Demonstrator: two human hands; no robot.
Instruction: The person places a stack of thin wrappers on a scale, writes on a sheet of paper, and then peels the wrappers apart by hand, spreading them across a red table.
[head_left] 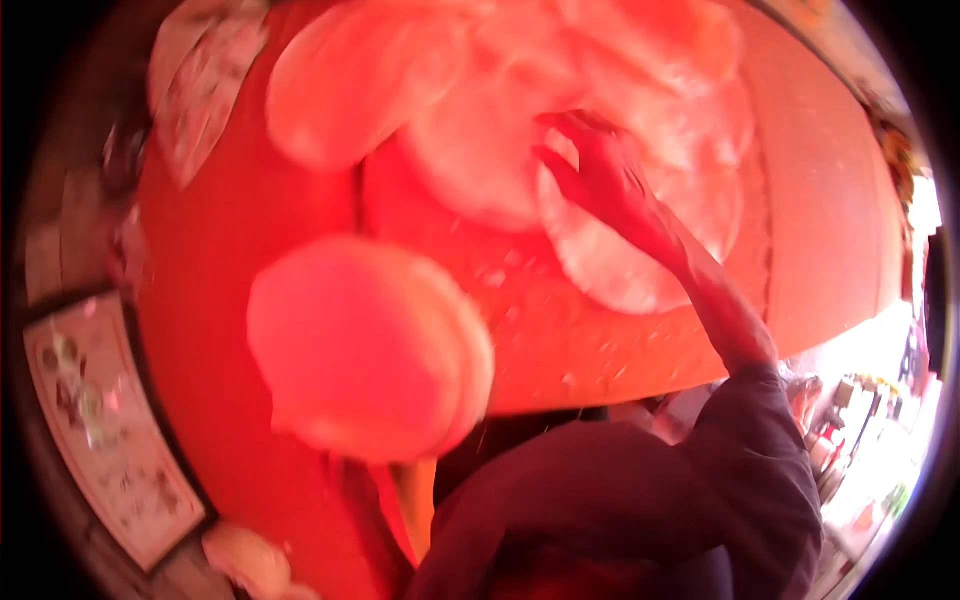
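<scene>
Under reddish light, a stack of thin round papads (pixel 360 345) is held up at the left, near my body. My left forearm (pixel 365 515) comes up beneath it; the stack hides the hand and its fingers. My right hand (pixel 597 170) reaches over a spread of overlapping papads (pixel 475 155) on the red surface. Its thumb and fingers are apart, with a gap between them and nothing seen in it. One paler papad (pixel 630 265) lies under the right wrist, near the front edge of the spread.
The red surface (pixel 230 230) curves around in front of me, with small flakes scattered near its front edge. A framed panel or mat (pixel 110 430) lies at the lower left. Patterned cloth (pixel 205 85) is at the upper left. Bright light and assorted items (pixel 850 430) appear at the right.
</scene>
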